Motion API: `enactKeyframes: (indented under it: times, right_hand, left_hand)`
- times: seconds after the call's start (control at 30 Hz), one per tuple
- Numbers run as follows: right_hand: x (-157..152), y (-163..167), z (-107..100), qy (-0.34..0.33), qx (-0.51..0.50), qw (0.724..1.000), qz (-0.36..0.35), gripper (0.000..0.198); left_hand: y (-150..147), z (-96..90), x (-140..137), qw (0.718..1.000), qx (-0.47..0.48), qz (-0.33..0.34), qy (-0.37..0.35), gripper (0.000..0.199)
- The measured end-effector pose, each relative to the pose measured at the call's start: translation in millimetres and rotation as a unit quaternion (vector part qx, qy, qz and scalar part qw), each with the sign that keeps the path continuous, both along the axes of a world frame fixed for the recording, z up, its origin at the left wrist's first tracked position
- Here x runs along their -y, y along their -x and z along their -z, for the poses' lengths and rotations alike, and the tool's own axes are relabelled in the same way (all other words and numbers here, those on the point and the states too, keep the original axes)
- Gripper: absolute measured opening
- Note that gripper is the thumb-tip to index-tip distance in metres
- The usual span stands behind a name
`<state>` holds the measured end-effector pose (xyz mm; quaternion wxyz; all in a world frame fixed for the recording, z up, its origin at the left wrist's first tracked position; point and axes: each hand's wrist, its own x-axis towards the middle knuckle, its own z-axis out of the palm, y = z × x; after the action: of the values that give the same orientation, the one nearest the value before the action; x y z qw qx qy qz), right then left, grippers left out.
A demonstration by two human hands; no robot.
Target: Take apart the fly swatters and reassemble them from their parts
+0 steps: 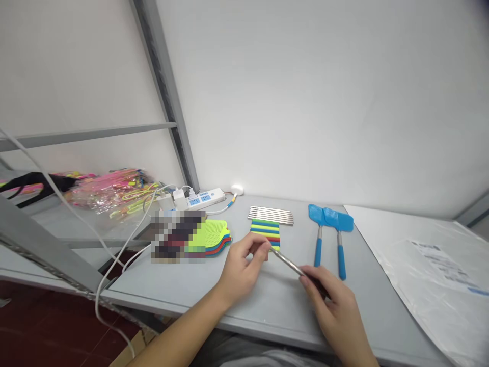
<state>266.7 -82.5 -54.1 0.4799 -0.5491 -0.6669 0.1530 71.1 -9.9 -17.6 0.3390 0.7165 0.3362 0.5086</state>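
Note:
A thin silvery metal rod slants between my two hands above the front of the grey table. My left hand pinches its upper left end between thumb and fingers. Lower down, the fingers of my right hand are closed round the other end, which they partly hide. Just behind my left hand lies a row of green, blue, yellow and red handle tubes. Several similar metal rods are lined up beyond them. Two blue fly swatters with metal shafts and blue grips rest to the right.
Stacked yellow, red and blue swatter heads lie left of my hands, beside a pixelated patch. A power strip with white cables stands near a metal shelf post. White plastic packaging covers the table's right side. Bagged colourful items fill the left shelf.

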Motion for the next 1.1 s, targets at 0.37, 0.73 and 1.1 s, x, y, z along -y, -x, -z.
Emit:
enactKeyframes:
  times: [0.37,0.73,1.1]
  right_hand:
    - [-75.8,-38.7,-93.2,-0.028,0.244,0.969,-0.006,0.028]
    - [-268.6,-10.6,-37.9,0.152,0.286,0.946,0.001,0.026]
    - [-294.3,-30.5,-17.2,0.223,0.284,0.927,-0.101,0.03]
  left_hand:
    - [11.0,12.0,-1.6,0.991,-0.073,-0.015,-0.11,0.02]
    - [-1.8,9.8,2.1,0.886,-0.398,0.009,-0.238,0.034]
    - [0.6,9.3,-5.5,0.881,-0.444,-0.077,-0.142,0.018]
